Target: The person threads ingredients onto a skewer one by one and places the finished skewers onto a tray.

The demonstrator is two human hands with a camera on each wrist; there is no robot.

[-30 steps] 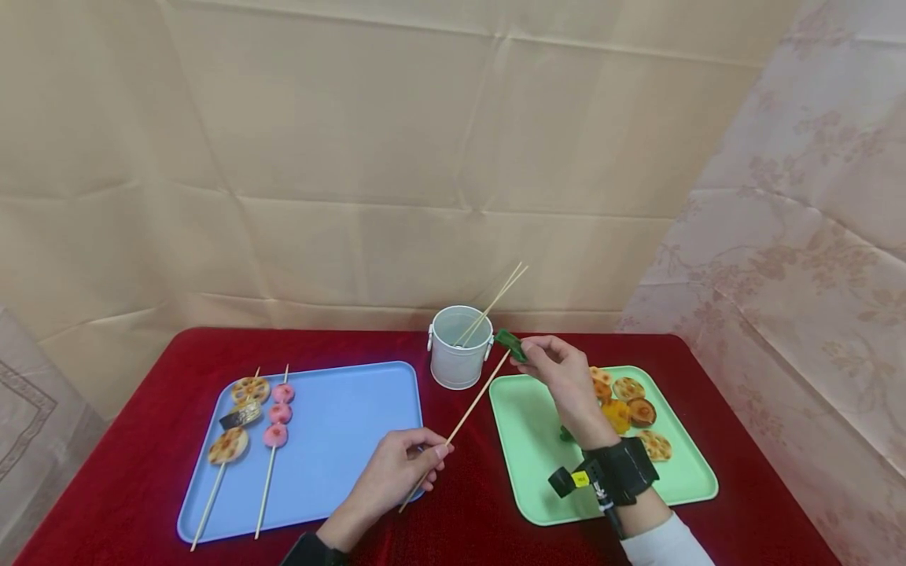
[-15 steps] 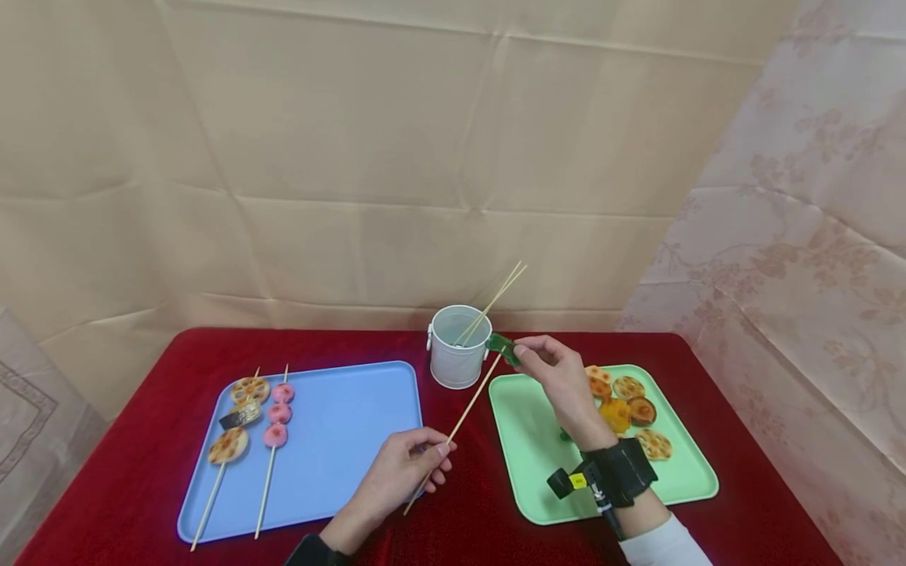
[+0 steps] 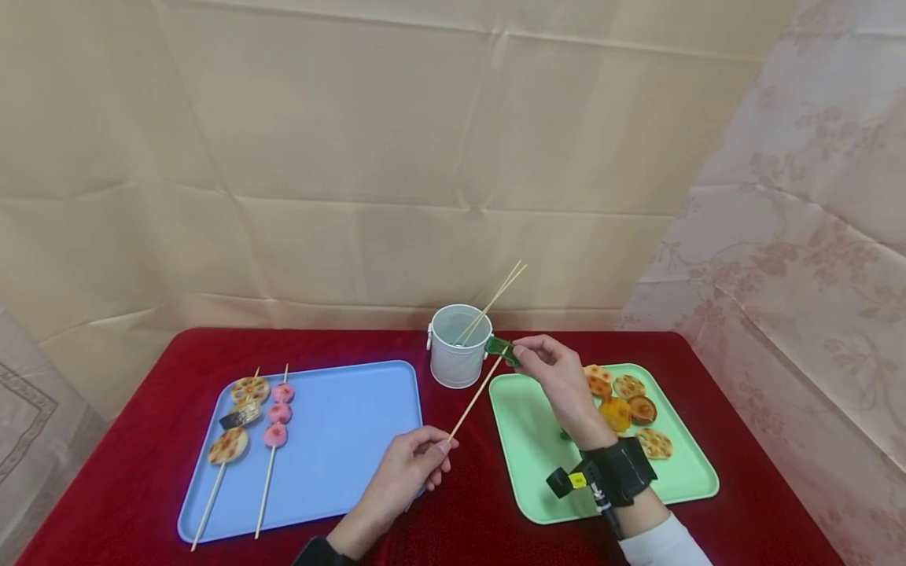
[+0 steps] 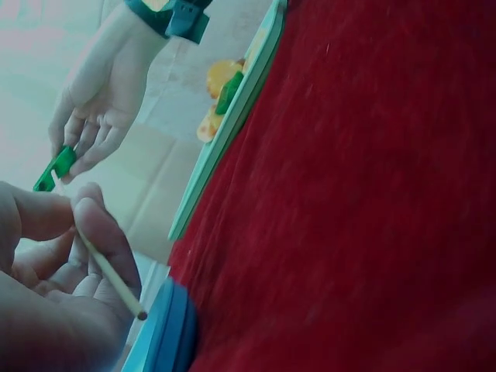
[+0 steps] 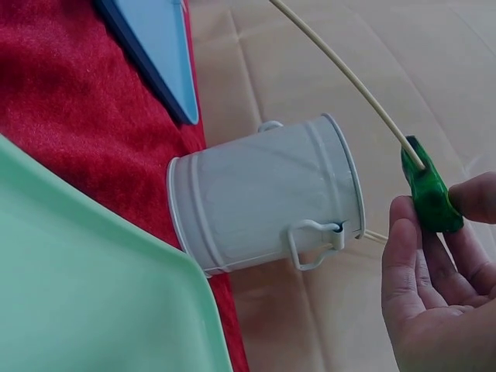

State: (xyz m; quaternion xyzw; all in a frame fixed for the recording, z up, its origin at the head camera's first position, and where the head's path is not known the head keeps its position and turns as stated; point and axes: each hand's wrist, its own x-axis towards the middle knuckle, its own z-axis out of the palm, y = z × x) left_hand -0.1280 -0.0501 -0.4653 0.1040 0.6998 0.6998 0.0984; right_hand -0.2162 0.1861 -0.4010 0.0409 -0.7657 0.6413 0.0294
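Note:
My left hand (image 3: 399, 477) pinches a thin wooden skewer (image 3: 476, 398) between thumb and fingers, and the stick slants up to the right. At its upper end is a glossy green pepper piece (image 3: 499, 347), pinched by the thumb and fingertips of my right hand (image 3: 562, 383). In the right wrist view the skewer's end meets the face of the pepper piece (image 5: 430, 190); how deep it goes in is hard to see. The skewer's blunt lower end (image 4: 139, 314) sticks out below my left fingers in the left wrist view.
A white bucket (image 3: 455, 365) holding a few skewers stands behind. On the left, a blue tray (image 3: 347, 440) bears two loaded skewers. The green tray (image 3: 531, 487) on the right carries several food pieces, partly under my right forearm. Red cloth (image 3: 460, 519) covers the table.
My left hand has moved slightly up and right with the skewer. The right hand has brought the pepper piece a little left and down, and the skewer's tip now overlaps it.

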